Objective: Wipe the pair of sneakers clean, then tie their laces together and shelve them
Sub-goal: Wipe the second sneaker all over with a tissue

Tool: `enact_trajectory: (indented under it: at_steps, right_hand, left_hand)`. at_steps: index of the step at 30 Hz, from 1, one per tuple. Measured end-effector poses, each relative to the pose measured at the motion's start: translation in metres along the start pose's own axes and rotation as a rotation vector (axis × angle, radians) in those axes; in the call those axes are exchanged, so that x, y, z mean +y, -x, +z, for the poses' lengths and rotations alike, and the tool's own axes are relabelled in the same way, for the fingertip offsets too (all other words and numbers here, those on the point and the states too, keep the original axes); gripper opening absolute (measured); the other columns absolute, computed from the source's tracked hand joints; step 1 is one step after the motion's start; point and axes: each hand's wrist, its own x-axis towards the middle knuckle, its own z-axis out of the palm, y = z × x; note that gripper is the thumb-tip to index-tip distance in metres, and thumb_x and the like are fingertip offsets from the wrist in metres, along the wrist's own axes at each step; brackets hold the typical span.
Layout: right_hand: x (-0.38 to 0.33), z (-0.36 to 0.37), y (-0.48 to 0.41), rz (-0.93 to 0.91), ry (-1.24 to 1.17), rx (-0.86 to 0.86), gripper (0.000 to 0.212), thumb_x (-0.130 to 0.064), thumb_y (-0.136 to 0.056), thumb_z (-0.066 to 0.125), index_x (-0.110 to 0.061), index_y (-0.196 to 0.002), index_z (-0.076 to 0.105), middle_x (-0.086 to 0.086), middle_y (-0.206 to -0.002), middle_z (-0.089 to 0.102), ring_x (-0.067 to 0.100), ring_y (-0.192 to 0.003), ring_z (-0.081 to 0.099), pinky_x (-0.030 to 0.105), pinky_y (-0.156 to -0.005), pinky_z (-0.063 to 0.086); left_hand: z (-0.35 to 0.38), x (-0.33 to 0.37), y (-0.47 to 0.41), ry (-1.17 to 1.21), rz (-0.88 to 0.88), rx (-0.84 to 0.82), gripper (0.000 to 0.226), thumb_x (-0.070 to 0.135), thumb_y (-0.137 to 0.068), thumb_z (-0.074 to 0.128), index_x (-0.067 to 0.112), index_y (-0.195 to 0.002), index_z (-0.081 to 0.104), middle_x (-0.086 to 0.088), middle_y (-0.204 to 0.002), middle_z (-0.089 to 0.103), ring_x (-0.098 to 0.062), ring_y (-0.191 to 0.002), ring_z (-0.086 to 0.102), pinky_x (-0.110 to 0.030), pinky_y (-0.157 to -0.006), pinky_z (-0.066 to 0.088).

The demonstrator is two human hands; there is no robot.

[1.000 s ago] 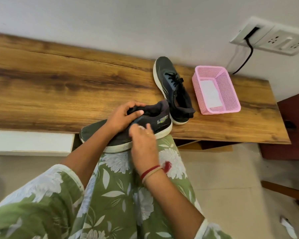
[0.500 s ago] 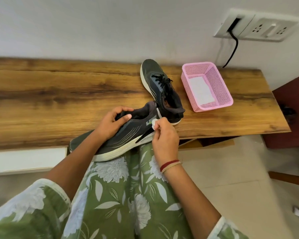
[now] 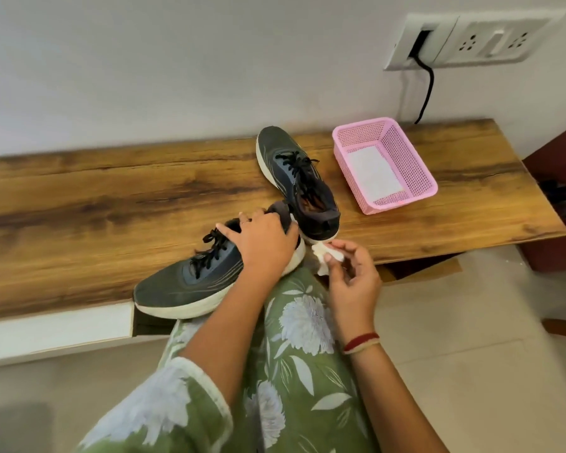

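While wiping looks underway, we judge the task early. On the bench (image 3: 111, 197) the far sneaker (image 3: 294, 178) lies beside the basket (image 3: 415, 165), laces unjoined; the near sneaker (image 3: 190, 282) straddles the bench edge and our knee. Our left hand (image 3: 265, 243) curls over its heel collar, gripping it; our right hand (image 3: 350, 279) pinches a crumpled wipe (image 3: 322, 256) just beside that heel. Tying and shelving remain.

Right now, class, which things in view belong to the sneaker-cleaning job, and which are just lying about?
In the job: near sneaker, gripped by the left hand; far sneaker on the wooden bench; white wipe pinched in the right hand; pink basket holding a white sheet, probably spare wipes.
Lying about: wall switchboard; black cable.
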Motion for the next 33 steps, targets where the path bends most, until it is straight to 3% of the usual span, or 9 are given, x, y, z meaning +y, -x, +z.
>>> enact_trajectory:
  at_steps: [2, 5, 9, 12, 16, 19, 23, 29, 33]
  right_hand:
    - [-0.005, -0.004, -0.001, 0.074, -0.071, 0.032, 0.033, 0.000, -0.085, 0.062, -0.030, -0.098, 0.061, -0.009, -0.101, 0.065, 0.000, -0.093, 0.062, 0.021, -0.080, 0.052]
    - [-0.026, -0.012, -0.005, 0.119, -0.176, 0.064, 0.028, -0.004, -0.085, 0.064, -0.024, -0.104, 0.065, -0.002, -0.106, 0.068, 0.006, -0.096, 0.065, 0.028, -0.085, 0.054]
    - [-0.070, -0.018, -0.009, 0.037, -0.307, -0.087, 0.021, -0.002, -0.083, 0.065, -0.018, -0.097, 0.069, -0.002, -0.095, 0.072, 0.010, -0.091, 0.067, 0.024, -0.079, 0.054]
    - [-0.094, -0.011, -0.007, -0.077, -0.230, -0.225, 0.021, -0.003, -0.084, 0.064, -0.022, -0.093, 0.068, -0.006, -0.089, 0.070, 0.005, -0.081, 0.064, 0.023, -0.068, 0.053]
    - [-0.093, 0.011, -0.009, -0.099, 0.076, -0.384, 0.019, -0.010, -0.086, 0.063, -0.027, -0.092, 0.069, -0.008, -0.084, 0.068, 0.019, -0.075, 0.064, 0.044, -0.068, 0.056]
    - [-0.090, 0.020, 0.000, -0.199, 0.232, -0.441, 0.017, -0.008, -0.086, 0.061, -0.022, -0.091, 0.069, -0.011, -0.081, 0.066, 0.004, -0.072, 0.060, 0.027, -0.067, 0.052]
    - [-0.084, 0.016, 0.020, -0.339, 0.326, -0.392, 0.020, -0.001, -0.085, 0.058, -0.019, -0.092, 0.065, -0.014, -0.084, 0.062, 0.001, -0.076, 0.057, 0.017, -0.067, 0.047]
    - [-0.049, 0.009, 0.009, -0.016, 0.134, -0.187, 0.026, -0.001, -0.088, 0.056, -0.022, -0.100, 0.065, -0.007, -0.098, 0.065, 0.003, -0.091, 0.059, 0.010, -0.074, 0.045]
    - [-0.020, 0.002, 0.004, 0.175, 0.059, -0.073, 0.025, -0.001, -0.089, 0.056, -0.020, -0.101, 0.066, 0.000, -0.105, 0.066, 0.014, -0.100, 0.061, 0.037, -0.092, 0.051]
  left_hand:
    - [-0.010, -0.007, 0.004, 0.201, 0.055, 0.052, 0.035, 0.043, -0.089, 0.054, 0.018, -0.065, 0.054, 0.004, -0.098, 0.058, -0.022, -0.100, 0.057, -0.068, -0.110, 0.002]
    - [-0.037, -0.027, 0.018, 0.551, 0.171, 0.111, 0.021, 0.045, -0.081, 0.060, 0.026, -0.074, 0.066, 0.016, -0.084, 0.064, -0.005, -0.088, 0.060, -0.062, -0.109, 0.023]
    - [-0.070, -0.053, 0.040, 1.050, 0.289, 0.175, 0.025, 0.038, -0.084, 0.058, 0.017, -0.081, 0.071, -0.008, -0.097, 0.067, -0.021, -0.087, 0.064, -0.043, -0.079, 0.052]
    - [-0.074, -0.060, 0.050, 1.129, 0.360, 0.215, 0.025, 0.035, -0.090, 0.052, 0.020, -0.083, 0.071, -0.014, -0.098, 0.067, -0.024, -0.087, 0.063, -0.039, -0.075, 0.049]
    - [-0.054, -0.067, 0.057, 1.124, 0.441, 0.284, 0.024, 0.040, -0.093, 0.053, 0.028, -0.090, 0.073, -0.007, -0.100, 0.067, -0.031, -0.098, 0.062, -0.049, -0.086, 0.048]
    - [-0.044, -0.067, 0.058, 1.088, 0.445, 0.286, 0.025, 0.045, -0.093, 0.051, 0.030, -0.098, 0.071, -0.006, -0.103, 0.068, -0.034, -0.104, 0.061, -0.067, -0.092, 0.038]
    - [-0.039, -0.068, 0.058, 1.038, 0.461, 0.262, 0.021, 0.039, -0.093, 0.048, 0.036, -0.098, 0.068, 0.005, -0.101, 0.068, -0.024, -0.113, 0.059, -0.070, -0.101, 0.028]
    - [-0.024, -0.059, 0.060, 1.009, 0.380, 0.015, 0.026, 0.036, -0.079, 0.040, 0.036, -0.086, 0.064, 0.024, -0.099, 0.064, 0.004, -0.113, 0.051, -0.046, -0.118, 0.000]
    - [-0.012, -0.059, 0.060, 0.979, 0.391, -0.112, 0.026, 0.038, -0.076, 0.037, 0.034, -0.088, 0.060, 0.031, -0.100, 0.062, 0.007, -0.117, 0.048, -0.034, -0.118, -0.010]
